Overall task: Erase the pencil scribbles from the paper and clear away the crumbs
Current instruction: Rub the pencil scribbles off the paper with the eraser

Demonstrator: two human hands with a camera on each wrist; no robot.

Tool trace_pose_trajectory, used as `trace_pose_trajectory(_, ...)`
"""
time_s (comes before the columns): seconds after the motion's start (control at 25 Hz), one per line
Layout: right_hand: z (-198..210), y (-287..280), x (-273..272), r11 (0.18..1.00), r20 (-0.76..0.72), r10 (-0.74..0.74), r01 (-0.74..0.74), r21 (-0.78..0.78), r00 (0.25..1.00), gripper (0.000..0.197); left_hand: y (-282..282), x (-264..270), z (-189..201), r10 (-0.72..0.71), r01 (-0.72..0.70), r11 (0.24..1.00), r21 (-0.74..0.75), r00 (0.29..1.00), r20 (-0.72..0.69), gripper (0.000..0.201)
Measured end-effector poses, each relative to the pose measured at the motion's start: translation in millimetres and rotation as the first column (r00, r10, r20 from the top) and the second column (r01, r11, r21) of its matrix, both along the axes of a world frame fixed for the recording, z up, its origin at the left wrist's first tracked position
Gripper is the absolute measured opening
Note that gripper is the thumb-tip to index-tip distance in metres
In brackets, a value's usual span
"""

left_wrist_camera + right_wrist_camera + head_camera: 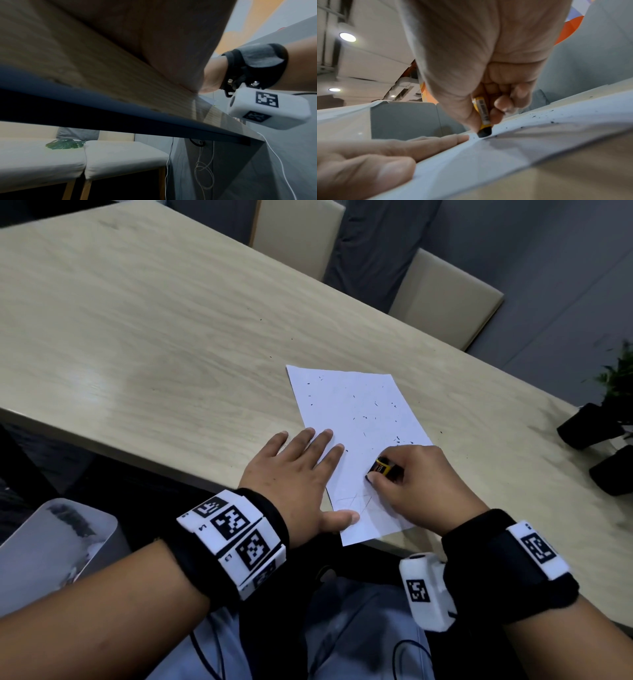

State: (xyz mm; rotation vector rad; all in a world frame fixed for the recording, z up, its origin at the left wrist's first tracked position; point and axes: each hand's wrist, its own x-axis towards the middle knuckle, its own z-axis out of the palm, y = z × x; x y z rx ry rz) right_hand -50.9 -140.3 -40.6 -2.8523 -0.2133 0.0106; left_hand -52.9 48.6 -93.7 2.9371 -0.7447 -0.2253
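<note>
On the near edge of the table (137, 330) lies the paper (359, 419), thin and limp, apt to slide or crease under rubbing. The left hand (294, 477) presses its left margin, fingers spread flat. The right hand (418, 477) pinches the eraser (379, 468) by its yellow sleeve, dark tip on the sheet just above the faint scribbles (352, 499). Crumbs (376, 409) speckle the paper's far half.

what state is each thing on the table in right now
white paper sheet: flat on the table, faint pencil lines left near its near end
dark eraser crumbs: scattered over the sheet
yellow-sleeved black eraser: tip down on the sheet
left hand: flat, pressing the sheet
right hand: gripping the eraser
</note>
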Motion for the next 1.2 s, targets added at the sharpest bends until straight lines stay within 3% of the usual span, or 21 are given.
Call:
trace_pose_trajectory(0.16, -4.9, 6.6, 1.9, 0.994, 0.028, 0.106, -0.105, -0.018, 0.994, 0.018, 0.4, 0.4, 3.0, 0.010, -0.010, 1.000, 0.004, 1.000, -0.006, 0.102)
trace_pose_trajectory(0.36, 12.1, -7.1, 8.4, 0.965, -0.156, 0.229, -0.245, -0.090, 0.961, 0.009, -0.6, 1.4, 4.4, 0.008, -0.008, 1.000, 0.007, 1.000, -0.009, 0.104)
trace_pose_trajectory(0.52, 7.2, 4.5, 20.6, 0.949, -0.064, 0.308, -0.312, -0.056, 0.949, 0.006, 0.4, 1.4, 4.2, 0.014, -0.014, 1.000, 0.000, 1.000, -0.003, 0.103)
trace_pose_trajectory(0.68, 17.3, -6.2, 19.2, 0.912, -0.272, 0.361, -0.398, -0.096, 0.892, 0.009, 0.0, 1.7, 4.8, 0.016, -0.016, 1.000, -0.001, 1.000, -0.003, 0.105)
trace_pose_trajectory(0.76, 22.8, -3.4, 21.8, 0.916, -0.292, 0.336, -0.383, -0.121, 0.896, 0.009, 1.0, 1.7, 4.0, 0.013, -0.013, 1.000, -0.013, 1.000, 0.000, 0.105)
trace_pose_trajectory(0.88, 17.9, 5.9, 28.8, 0.941, -0.142, 0.316, -0.329, -0.079, 0.938, 0.010, 0.3, 1.8, 2.7, 0.017, -0.017, 1.000, -0.024, 1.000, 0.002, 0.104)
trace_pose_trajectory(0.96, 14.9, 4.1, 26.7, 0.932, -0.177, 0.335, -0.353, -0.084, 0.925, 0.011, -0.3, 2.2, 2.0, 0.017, -0.017, 1.000, -0.023, 1.000, -0.005, 0.104)
trace_pose_trajectory(1.08, 25.4, 1.4, 20.0, 0.916, -0.346, 0.324, -0.384, -0.119, 0.881, 0.010, -1.0, 3.0, 1.5, 0.012, -0.012, 1.000, -0.025, 1.000, -0.008, 0.105)
trace_pose_trajectory(1.2, 27.3, 11.3, 26.7, 0.913, -0.241, 0.361, -0.394, -0.104, 0.901, 0.011, -0.2, 4.0, 1.3, 0.011, -0.011, 0.999, -0.038, 1.000, -0.006, 0.106)
